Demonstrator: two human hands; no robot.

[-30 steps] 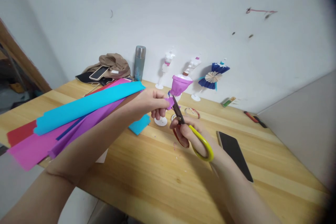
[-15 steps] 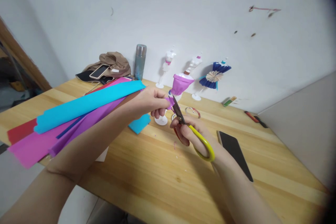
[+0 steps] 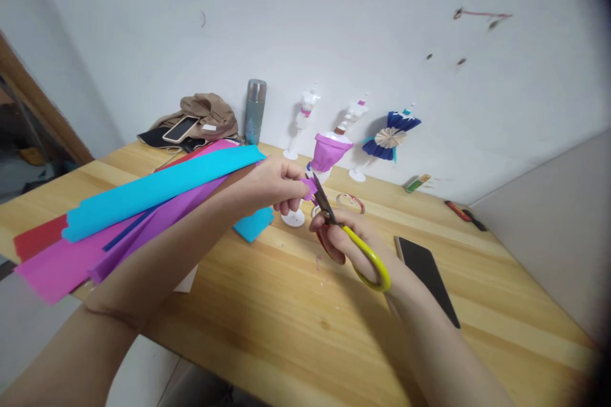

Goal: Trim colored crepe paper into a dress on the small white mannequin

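Between the thumb and fingers of my left hand is a small piece of purple paper. My right hand grips scissors with yellow handles, their dark blades at the paper's right edge. Just behind the blades stands a small white mannequin on a round base, with purple paper wrapped round its lower body. Beside it are a white mannequin with a pink band and one in pleated blue paper with a cream rosette. My left forearm crosses over long strips of coloured paper.
A flask and a brown cloth with a phone on it stand by the wall. Blue folded paper lies under my left hand. To the right are a black phone, a tape roll and a green-labelled stick.
Hardly anything differs. Both hands keep their places, and the scissor blades look slightly closer together at the purple paper.
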